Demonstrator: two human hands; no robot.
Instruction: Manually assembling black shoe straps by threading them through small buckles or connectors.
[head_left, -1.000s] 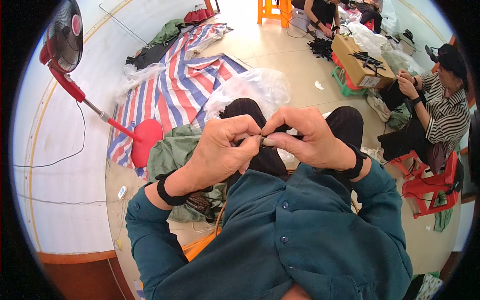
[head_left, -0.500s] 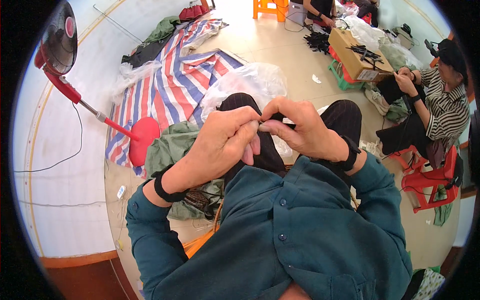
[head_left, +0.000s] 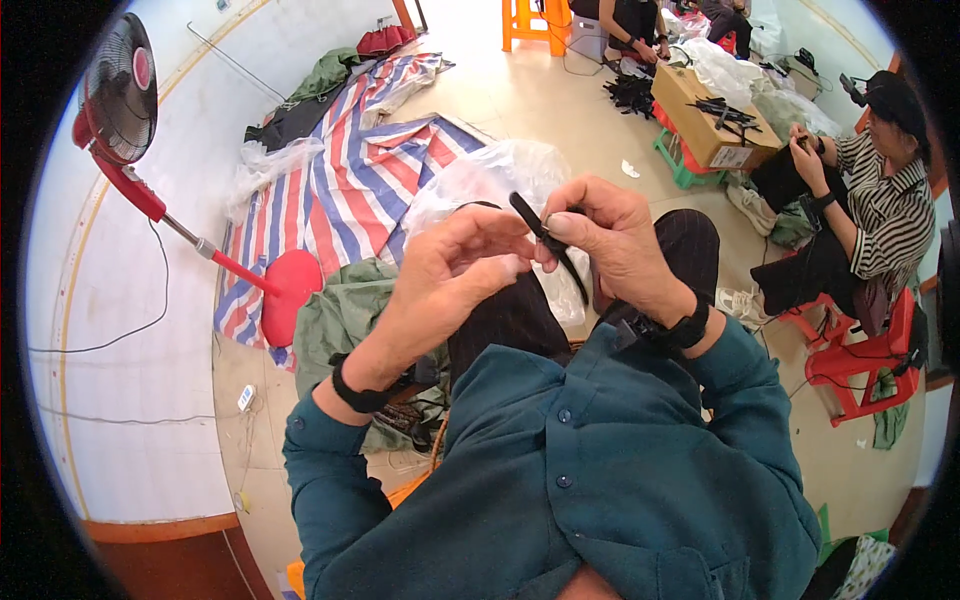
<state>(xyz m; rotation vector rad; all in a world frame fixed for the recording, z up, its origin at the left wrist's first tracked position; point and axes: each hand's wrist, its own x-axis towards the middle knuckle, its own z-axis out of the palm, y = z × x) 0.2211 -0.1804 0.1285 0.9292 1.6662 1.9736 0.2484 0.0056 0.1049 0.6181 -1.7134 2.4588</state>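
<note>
Above my lap, my right hand (head_left: 622, 240) pinches a narrow black strap (head_left: 526, 214) between thumb and fingers. One end of the strap sticks out up and to the left, and another black length hangs down below the fingers. Its exact kind is too small to tell. My left hand (head_left: 447, 280) is just to the left, thumb and fingers apart, with nothing seen in it. The left fingertips come close to the strap; whether they touch it I cannot tell.
A striped plastic sheet (head_left: 345, 165) and clear plastic bag (head_left: 490, 170) lie ahead. At left stands a red fan (head_left: 140, 185). To the right, a person in a striped shirt (head_left: 885, 220) sits by a cardboard box (head_left: 700, 95) topped with black strips (head_left: 728, 112).
My hands, pressed together before, have parted. The left has opened and drawn back, and the strap now shows in my right hand.
</note>
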